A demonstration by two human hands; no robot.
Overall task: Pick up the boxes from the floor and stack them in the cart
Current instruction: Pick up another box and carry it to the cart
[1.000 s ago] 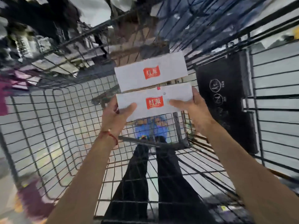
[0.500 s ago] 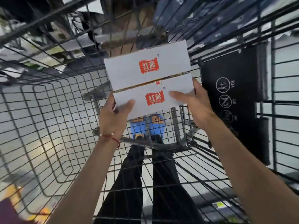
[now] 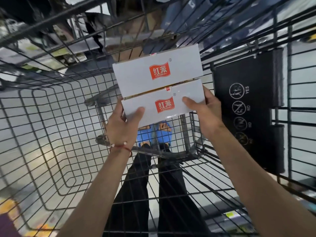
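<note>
Two white boxes with red logos sit edge to edge inside the wire cart (image 3: pixel 51 134). The far box (image 3: pixel 157 72) lies against the cart's far end. The near box (image 3: pixel 164 106) is held between both hands. My left hand (image 3: pixel 123 127) grips its near left corner, thumb on top. My right hand (image 3: pixel 203 113) grips its right end, thumb on the top face. Both forearms reach down into the basket.
A black child-seat flap (image 3: pixel 248 108) with white pictograms hangs on the cart's right wall. Through the mesh floor I see dark trouser legs (image 3: pixel 145 194) and blue sandals (image 3: pixel 155 132) on a grey floor. Cardboard and dark goods lie beyond the far end.
The near box has moved up against the far box, closing the gap seen one second ago. Both hands kept their hold and shifted slightly forward.
</note>
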